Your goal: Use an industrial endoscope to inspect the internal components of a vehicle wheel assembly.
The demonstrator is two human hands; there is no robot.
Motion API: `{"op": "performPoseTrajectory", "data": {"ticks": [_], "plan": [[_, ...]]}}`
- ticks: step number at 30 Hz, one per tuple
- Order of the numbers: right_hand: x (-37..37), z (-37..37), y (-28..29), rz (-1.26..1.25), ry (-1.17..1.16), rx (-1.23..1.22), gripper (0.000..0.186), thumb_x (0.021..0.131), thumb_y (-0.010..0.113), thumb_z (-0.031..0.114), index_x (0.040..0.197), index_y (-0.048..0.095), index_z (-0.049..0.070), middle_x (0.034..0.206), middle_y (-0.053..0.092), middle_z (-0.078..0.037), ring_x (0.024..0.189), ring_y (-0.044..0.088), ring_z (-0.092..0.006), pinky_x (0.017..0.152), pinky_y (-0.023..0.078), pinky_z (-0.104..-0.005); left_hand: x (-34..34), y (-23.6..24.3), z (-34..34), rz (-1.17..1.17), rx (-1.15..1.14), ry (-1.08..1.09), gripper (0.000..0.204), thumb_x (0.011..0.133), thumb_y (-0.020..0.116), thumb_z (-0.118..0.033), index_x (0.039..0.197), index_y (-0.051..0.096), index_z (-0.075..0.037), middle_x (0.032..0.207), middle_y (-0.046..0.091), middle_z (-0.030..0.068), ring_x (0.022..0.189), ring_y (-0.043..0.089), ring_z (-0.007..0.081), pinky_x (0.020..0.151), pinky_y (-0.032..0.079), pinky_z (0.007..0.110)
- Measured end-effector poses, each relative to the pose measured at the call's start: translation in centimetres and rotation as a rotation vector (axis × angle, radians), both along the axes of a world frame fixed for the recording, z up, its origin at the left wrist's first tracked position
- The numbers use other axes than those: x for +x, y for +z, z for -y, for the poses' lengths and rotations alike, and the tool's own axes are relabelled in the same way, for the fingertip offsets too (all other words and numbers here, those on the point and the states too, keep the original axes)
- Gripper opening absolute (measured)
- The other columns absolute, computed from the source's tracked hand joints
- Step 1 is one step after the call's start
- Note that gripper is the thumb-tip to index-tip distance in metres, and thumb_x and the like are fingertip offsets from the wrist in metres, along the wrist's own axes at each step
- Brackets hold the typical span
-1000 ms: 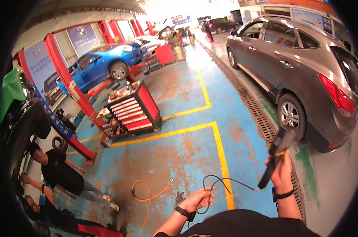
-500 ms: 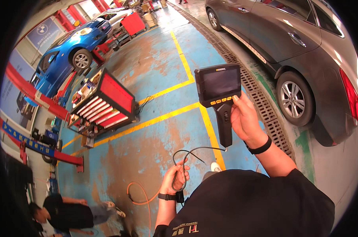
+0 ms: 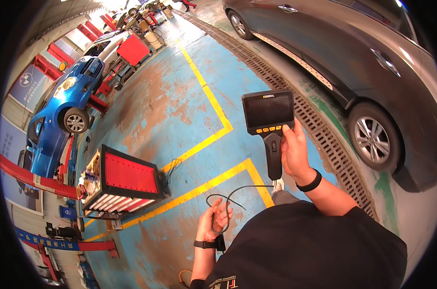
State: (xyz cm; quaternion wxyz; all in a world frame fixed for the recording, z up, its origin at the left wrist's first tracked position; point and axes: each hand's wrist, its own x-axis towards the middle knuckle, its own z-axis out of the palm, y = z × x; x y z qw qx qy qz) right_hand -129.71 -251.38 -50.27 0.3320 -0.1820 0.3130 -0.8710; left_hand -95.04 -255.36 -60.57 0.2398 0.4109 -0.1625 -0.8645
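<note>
My right hand (image 3: 295, 149) is wrapped around the handle of a black borescope (image 3: 273, 156), its thumb at the right end of the orange button row. The dark screen (image 3: 269, 110) faces up at me. From the foot of the handle a thin black probe cable (image 3: 247, 187) runs left and loops at my left hand (image 3: 219, 219). The left fingers are curled loosely about that loop, and the free tip (image 3: 244, 208) points out to the right. Each wrist wears a black band.
A red and black tool cart (image 3: 131, 176) stands to the left, with items on top. Beyond it a blue car (image 3: 66, 106) sits by red lift posts. On the right is a dark grey car (image 3: 315, 43), alongside a floor drain grate (image 3: 319, 118). An orange hose (image 3: 182, 277) lies at the lower edge.
The surroundings have shifted: the tool cart is lower and seen from another angle, and the person at lower left is out of view. Both hands keep their holds on borescope and cable.
</note>
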Motion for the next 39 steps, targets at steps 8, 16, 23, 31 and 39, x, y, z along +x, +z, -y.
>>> {"op": "performPoseTrajectory", "data": {"ticks": [8, 16, 23, 31, 39], "plan": [[-8.9, 24.5, 1.4, -0.119, 0.072, 0.044, 0.039, 0.100, 0.046, 0.009, 0.137, 0.040, 0.000, 0.117, 0.059, -0.009, 0.102, 0.060, -0.0133, 0.087, 0.049, -0.0285, -7.7, 2.0, 19.4, 0.141, -0.046, 0.363, 0.044, 0.093, 0.049, -0.009, 0.137, 0.046, -0.010, 0.121, 0.061, 0.0119, 0.097, 0.065, 0.0262, 0.091, 0.054, 0.043], [-14.4, 50.6, -0.2, -0.201, 0.106, 0.015, 0.036, 0.100, 0.046, 0.009, 0.135, 0.042, 0.000, 0.118, 0.060, -0.009, 0.101, 0.060, -0.0135, 0.087, 0.050, -0.0289, -9.4, -6.6, 43.8, 0.282, -0.037, 0.769, 0.052, 0.094, 0.046, 0.000, 0.143, 0.027, -0.007, 0.120, 0.056, 0.0155, 0.082, 0.061, 0.0214, 0.058, 0.048, 0.030], [-18.8, 71.6, 3.0, -0.157, 0.007, -0.002, 0.031, 0.101, 0.044, 0.010, 0.130, 0.045, 0.002, 0.114, 0.061, -0.006, 0.095, 0.061, -0.0096, 0.080, 0.050, -0.0249, -15.1, -4.0, 68.6, 0.556, -0.093, 0.726, 0.028, 0.098, 0.050, -0.029, 0.115, 0.048, -0.007, 0.113, 0.059, 0.0096, 0.069, 0.055, 0.0159, 0.050, 0.040, 0.025], [-29.9, 93.1, -1.1, -0.114, -0.074, 0.050, 0.040, 0.099, 0.047, 0.010, 0.137, 0.039, -0.001, 0.117, 0.060, -0.010, 0.101, 0.061, -0.0146, 0.088, 0.050, -0.0299, -27.5, 0.7, 95.5, 0.658, -0.424, 0.594, 0.064, 0.098, 0.048, -0.024, 0.154, 0.020, -0.017, 0.116, 0.055, 0.0069, 0.065, 0.051, 0.0109, 0.049, 0.039, 0.023], [-40.1, 118.7, 0.3, -0.198, 0.003, 0.025, 0.042, 0.099, 0.047, 0.008, 0.139, 0.037, 0.000, 0.121, 0.058, -0.011, 0.103, 0.058, -0.0131, 0.088, 0.049, -0.0290, -45.0, 4.8, 118.3, 0.433, -0.626, 0.394, 0.023, 0.097, 0.054, -0.016, 0.119, 0.059, -0.010, 0.080, 0.046, -0.0047, 0.062, 0.043, 0.0047, 0.051, 0.033, 0.019]]}}
